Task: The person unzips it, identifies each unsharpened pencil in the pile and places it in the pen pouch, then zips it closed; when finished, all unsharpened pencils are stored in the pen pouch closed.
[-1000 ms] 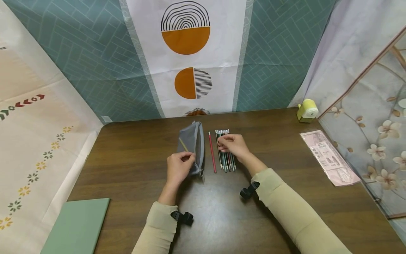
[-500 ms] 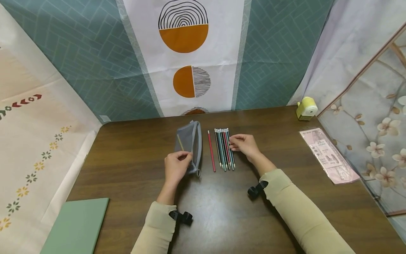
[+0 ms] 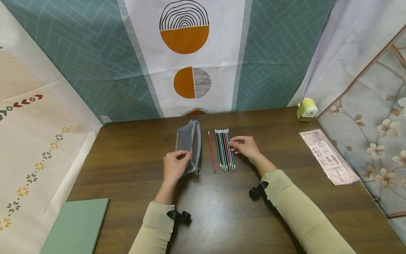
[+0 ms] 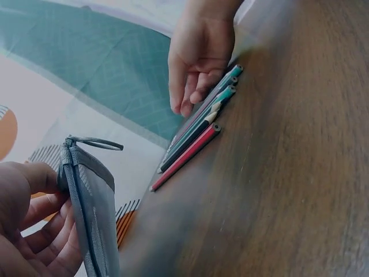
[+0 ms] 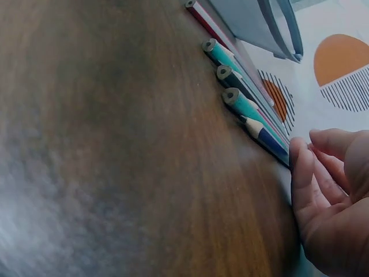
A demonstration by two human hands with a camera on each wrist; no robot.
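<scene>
My left hand (image 3: 176,164) holds the near end of a grey mesh zip pencil case (image 3: 185,137), thumb and fingers pinching its rim by the zip. The case stands tilted, its zip side to the right; a thin yellowish strip, perhaps a pencil, shows along its left edge. To its right lies a single red pencil (image 3: 211,151). Beside that, several dark, green and red pencils (image 3: 223,150) lie in a row, tips toward me. At the row's right side is my right hand (image 3: 247,147), fingers loosely bent, fingertips by the outermost pencil; contact is unclear.
A yellow-green pencil sharpener (image 3: 307,110) stands at the back right corner. In front of it lies a pink printed packet (image 3: 330,157). A green board (image 3: 76,225) lies at the front left. Patterned cloths hang behind the brown table (image 3: 133,169) and at both sides.
My right hand has moved from over the pencils to their right side. The left hand has shifted slightly left with the case, and the yellowish strip has slid toward the case's left edge.
</scene>
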